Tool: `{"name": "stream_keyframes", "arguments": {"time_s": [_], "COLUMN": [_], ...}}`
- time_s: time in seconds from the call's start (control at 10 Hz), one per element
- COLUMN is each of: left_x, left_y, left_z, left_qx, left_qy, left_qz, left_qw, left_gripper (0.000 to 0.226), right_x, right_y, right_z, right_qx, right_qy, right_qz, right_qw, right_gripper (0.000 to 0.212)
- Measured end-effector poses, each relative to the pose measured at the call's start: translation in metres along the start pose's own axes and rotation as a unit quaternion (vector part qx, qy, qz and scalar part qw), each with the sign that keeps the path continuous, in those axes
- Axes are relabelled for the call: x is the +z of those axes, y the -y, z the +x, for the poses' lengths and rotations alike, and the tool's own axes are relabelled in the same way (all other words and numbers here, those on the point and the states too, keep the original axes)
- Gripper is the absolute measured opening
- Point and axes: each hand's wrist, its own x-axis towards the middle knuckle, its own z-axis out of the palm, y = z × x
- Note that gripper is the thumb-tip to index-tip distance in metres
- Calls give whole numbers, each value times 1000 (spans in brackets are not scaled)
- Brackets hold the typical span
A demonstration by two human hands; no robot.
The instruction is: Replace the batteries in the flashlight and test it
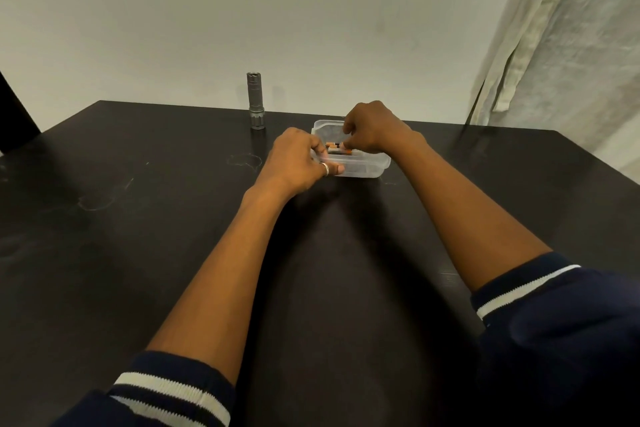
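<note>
Both bare forearms reach far forward, dark striped sleeves pushed up. The left hand (299, 158), a silver ring on its thumb, curls its fingers (320, 149) inward; the right hand (372, 128) bends downward, fingertips pinched together.

One flashlight (255, 100), one container (367, 168), two hands (298, 158).

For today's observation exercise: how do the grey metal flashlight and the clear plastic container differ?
The grey metal flashlight stands upright, tall and narrow; the clear plastic container sits low and wide. The flashlight is opaque and untouched; the container is see-through, with both hands at it. Both rest on the black table.
</note>
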Motion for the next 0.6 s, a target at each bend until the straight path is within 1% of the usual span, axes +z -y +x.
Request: {"name": "stream_keyframes", "arguments": {"time_s": [0.1, 0.2, 0.3, 0.4, 0.5, 0.6], "left_x": [2, 4, 4, 2, 1, 3], "left_y": [-1, 1, 3, 5, 6, 5], "left_z": [0, 2, 4, 8, 9, 8], "left_qx": [-6, -18, -21, -27, -31, -31], "left_qy": [-11, -22, -28, -22, -18, -18], "left_qz": [16, 29, 39, 47, 44, 37], "left_qw": [1000, 999, 999, 998, 998, 999], "left_gripper": [35, 40, 43, 50, 53, 59], "right_x": [-8, -13, -13, -9, -2, 4], "right_y": [1, 1, 2, 3, 1, 0], "right_z": [-7, -18, -27, -33, -34, -31], "right_qx": [-7, -10, -25, -41, -51, -47], "right_qy": [-45, -79, -68, -21, -26, -51], "right_qz": [8, 14, 7, 4, 8, 30], "right_qw": [999, 997, 997, 999, 998, 997], "right_gripper": [26, 26, 29, 34, 39, 43]}}
